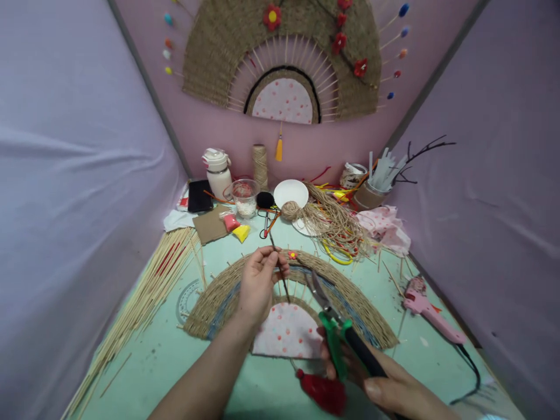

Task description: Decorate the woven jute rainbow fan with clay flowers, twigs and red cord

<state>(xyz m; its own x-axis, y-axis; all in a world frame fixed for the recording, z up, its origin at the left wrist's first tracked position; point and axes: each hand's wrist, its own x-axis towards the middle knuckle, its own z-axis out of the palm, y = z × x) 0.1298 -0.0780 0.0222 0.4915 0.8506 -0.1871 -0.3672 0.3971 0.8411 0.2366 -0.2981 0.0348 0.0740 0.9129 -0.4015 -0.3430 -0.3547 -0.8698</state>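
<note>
Table fan [202, 314], six o'clock: tan weave, one blue-grey band [223, 306]; half-round centre [291, 338] white with coral-red dots. Twig [284, 284], same bearing: dark brown. Shears [335, 319], five o'clock: handles [335, 344] green and black — blades [321, 293] grey. Tassel [322, 392], nearer six: deep red. Glue gun [431, 318], four o'clock: pink. Tabletop [175, 373]: pale mint. Wall fan [210, 58], twelve o'clock: tan — red flowers [360, 67], dotted white centre [282, 104]. Backdrop [219, 131]: pink.

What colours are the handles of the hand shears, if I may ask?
The handles are green and black, clearest in head view.
</note>
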